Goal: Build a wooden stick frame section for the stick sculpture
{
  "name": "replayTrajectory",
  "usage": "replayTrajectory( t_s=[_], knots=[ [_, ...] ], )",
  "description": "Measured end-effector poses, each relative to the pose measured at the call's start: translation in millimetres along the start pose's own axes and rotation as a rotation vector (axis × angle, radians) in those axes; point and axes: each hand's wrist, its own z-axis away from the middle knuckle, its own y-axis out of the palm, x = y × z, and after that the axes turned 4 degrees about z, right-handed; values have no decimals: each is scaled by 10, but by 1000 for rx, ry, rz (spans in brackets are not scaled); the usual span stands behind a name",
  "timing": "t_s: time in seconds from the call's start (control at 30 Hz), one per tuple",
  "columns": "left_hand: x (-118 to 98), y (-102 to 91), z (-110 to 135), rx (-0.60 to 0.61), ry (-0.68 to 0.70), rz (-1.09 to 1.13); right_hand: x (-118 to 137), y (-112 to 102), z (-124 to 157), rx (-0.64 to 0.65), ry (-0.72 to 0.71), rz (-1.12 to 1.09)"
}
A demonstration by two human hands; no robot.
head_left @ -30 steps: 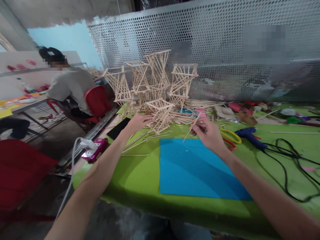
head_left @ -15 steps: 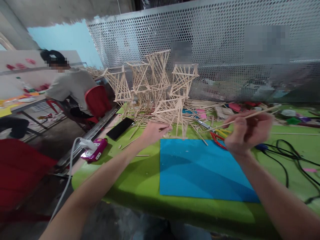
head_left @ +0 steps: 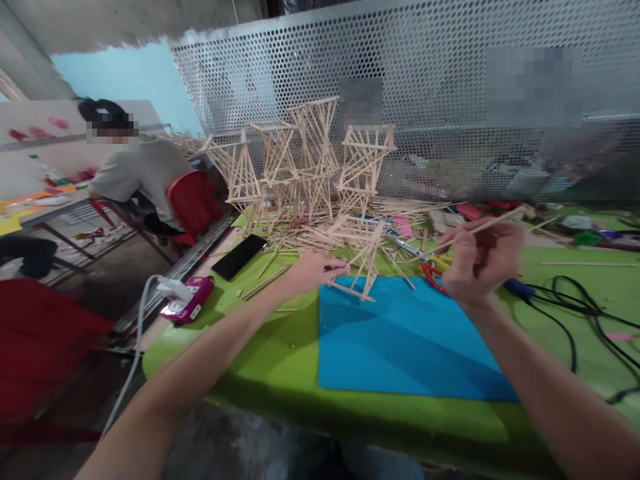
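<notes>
My left hand is closed on a small open frame of wooden sticks, which leans at the far edge of the blue sheet. My right hand is raised above the table, closed round a single thin wooden stick that points up to the right. Behind both hands stand several taller stick frames over a heap of loose sticks.
The green table carries a black phone, red-handled and yellow-handled scissors, a blue glue gun and black cables. A pink power strip sits at the left edge. Another person sits at the left. A perforated metal screen stands behind.
My left hand drew the small stick frame out of the pile to the blue sheet's edge. My right hand rose to the right with its stick, swinging it from pointing down-left to up-right.
</notes>
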Motion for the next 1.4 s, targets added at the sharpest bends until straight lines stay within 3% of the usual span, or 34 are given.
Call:
replayTrajectory(
  t_s=[0.13,0.3,0.53,0.67,0.93,1.1,1.4],
  knots=[
    [92,-20,-7,-2,43,-101,-68,68,57,147,16,-85],
    [322,-28,-36,-40,133,-194,-29,119,163,386,153,-168],
    [423,-15,-72,-73,141,-216,12,204,253,577,364,-281],
    [415,1,-79,-38,153,-109,1,300,300,607,469,-224],
    [280,27,-43,155,141,242,29,398,438,620,443,-19],
    [188,32,-47,188,26,221,42,460,454,614,390,69],
    [290,90,-111,175,19,72,-98,611,458,605,397,108]
  ],
)
